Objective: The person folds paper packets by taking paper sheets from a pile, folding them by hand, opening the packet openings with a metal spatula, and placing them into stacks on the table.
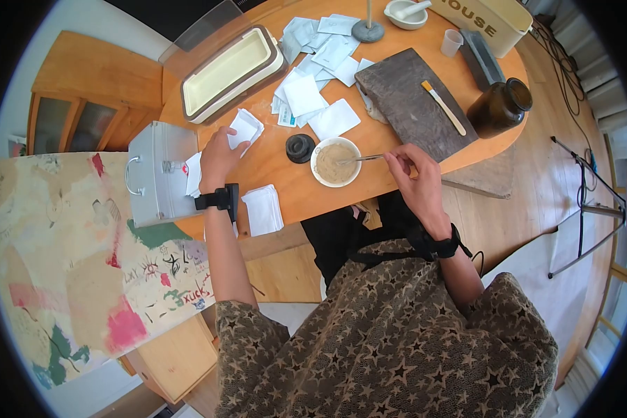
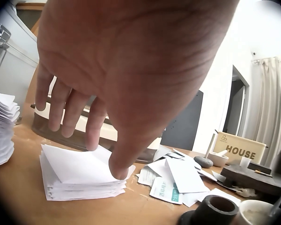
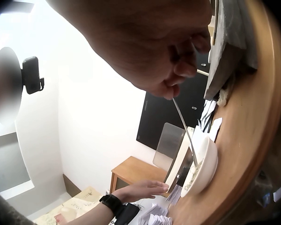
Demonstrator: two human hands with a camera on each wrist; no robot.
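My right hand (image 1: 419, 182) pinches the thin metal handle of a spoon (image 1: 366, 158), whose far end sits in beige powder inside a white bowl (image 1: 322, 178). In the right wrist view the spoon (image 3: 185, 129) slants down into the bowl (image 3: 208, 169). My left hand (image 1: 220, 159) reaches over a small stack of white paper packets (image 1: 247, 127). The left wrist view has its fingers extended above that stack (image 2: 79, 168), thumb tip at the near right corner. A small dark round pot (image 1: 299, 148) stands between the stack and the bowl.
Another paper stack (image 1: 262, 209) lies at the table's near edge, beside a silver case (image 1: 161, 167). Scattered packets (image 1: 303, 94), a cream tray (image 1: 226, 73) and a mortar (image 1: 405, 15) stand behind. Rightward are a dark slab (image 1: 414, 97), a brush (image 1: 446, 110) and a brown jar (image 1: 496, 111).
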